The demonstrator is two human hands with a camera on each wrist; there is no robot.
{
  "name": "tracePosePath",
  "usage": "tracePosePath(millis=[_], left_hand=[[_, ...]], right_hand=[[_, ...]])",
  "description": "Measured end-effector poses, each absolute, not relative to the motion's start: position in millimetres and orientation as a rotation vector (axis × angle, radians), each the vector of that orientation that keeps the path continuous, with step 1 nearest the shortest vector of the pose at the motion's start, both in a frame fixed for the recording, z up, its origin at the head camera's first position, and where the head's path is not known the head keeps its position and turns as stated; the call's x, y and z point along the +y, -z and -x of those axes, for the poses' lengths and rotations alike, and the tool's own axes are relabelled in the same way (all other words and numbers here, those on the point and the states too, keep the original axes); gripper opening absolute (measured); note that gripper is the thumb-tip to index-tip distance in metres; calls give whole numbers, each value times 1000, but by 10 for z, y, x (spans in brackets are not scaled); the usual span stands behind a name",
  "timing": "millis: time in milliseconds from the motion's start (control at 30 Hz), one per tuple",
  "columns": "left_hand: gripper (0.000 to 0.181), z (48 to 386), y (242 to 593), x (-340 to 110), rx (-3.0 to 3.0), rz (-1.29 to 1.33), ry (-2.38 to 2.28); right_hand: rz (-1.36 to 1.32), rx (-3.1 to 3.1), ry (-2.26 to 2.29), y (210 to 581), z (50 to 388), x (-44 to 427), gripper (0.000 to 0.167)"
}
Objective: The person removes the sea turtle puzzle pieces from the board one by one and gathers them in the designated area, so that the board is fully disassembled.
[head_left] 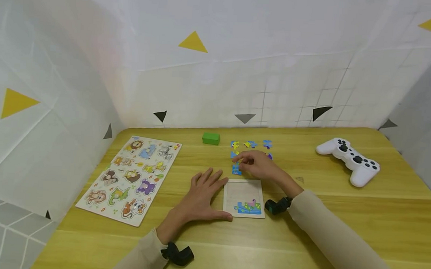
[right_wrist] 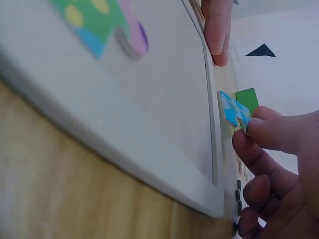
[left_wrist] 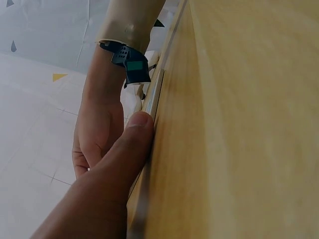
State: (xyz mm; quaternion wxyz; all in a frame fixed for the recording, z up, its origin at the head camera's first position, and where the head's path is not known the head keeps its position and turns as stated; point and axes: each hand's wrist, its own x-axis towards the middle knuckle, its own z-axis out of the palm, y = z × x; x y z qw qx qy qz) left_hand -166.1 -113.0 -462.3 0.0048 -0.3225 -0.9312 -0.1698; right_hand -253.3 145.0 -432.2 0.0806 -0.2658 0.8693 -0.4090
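Note:
My right hand [head_left: 259,164] is just past the far edge of a square puzzle tray [head_left: 226,198]. In the right wrist view its thumb and index finger pinch a blue jigsaw piece [right_wrist: 233,109], which is tilted up. Inside the tray, joined pieces [head_left: 249,208] in blue, green and pink fill the near right corner. My left hand [head_left: 202,196] lies spread along the tray's left side, its thumb at the near edge. More loose jigsaw pieces [head_left: 235,144] lie in rows beyond the tray, some partly hidden by my right hand.
A board of animal puzzle shapes [head_left: 125,178] lies at the left. A green block [head_left: 211,138] sits at the back. On the right is a white game controller [head_left: 349,157]. White sheeting [head_left: 218,86] rises behind the wooden table [head_left: 304,253].

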Motion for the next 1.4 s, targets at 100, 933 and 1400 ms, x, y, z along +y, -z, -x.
tracePosePath(millis=[100, 933, 1400], left_hand=[[109, 1658, 4622, -1128, -2915, 1010, 530], [108, 1656, 4615, -1123, -2926, 1012, 538], [109, 1675, 4650, -1132, -2932, 1010, 524]], right_hand=[[799, 2614, 1213, 4328, 2546, 1448, 25], [881, 2675, 1021, 4317, 2538, 1406, 31], [1042, 2826, 699, 4274, 2548, 1336, 31]])
